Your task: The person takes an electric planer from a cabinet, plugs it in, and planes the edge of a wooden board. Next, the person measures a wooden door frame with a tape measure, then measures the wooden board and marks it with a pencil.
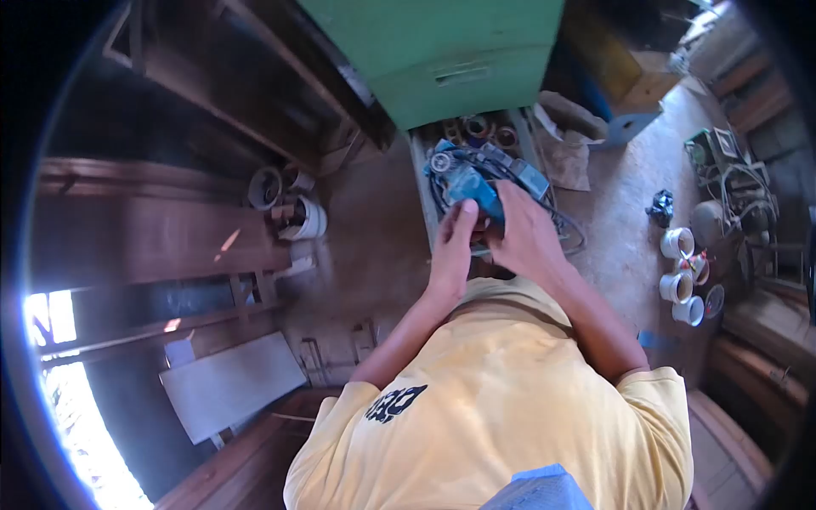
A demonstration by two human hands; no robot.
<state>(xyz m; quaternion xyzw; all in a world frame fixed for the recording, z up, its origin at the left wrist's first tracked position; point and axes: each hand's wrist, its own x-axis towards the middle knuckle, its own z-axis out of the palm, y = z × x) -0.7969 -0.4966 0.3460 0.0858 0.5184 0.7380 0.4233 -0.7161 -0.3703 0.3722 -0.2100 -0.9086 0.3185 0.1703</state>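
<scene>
A teal power tool (473,189) with a round grey part at its far end is in front of me, above an open drawer (422,191). My left hand (454,245) grips its near end from the left, thumb on top. From the right my right hand (523,234) closes around the same tool, its fingers partly hidden behind the tool. A second teal tool (531,178) lies in the drawer just beyond my right hand. Dark power cord (574,228) loops around the tools and over the drawer's right side. The exact kind of either tool is unclear.
The drawer belongs to a green cabinet (442,51) and holds round items at its back. A sack (568,157) lies right of it. Several white cans (677,244) and a machine (722,183) stand farther right. Buckets (308,218) and a white board (234,382) are at left.
</scene>
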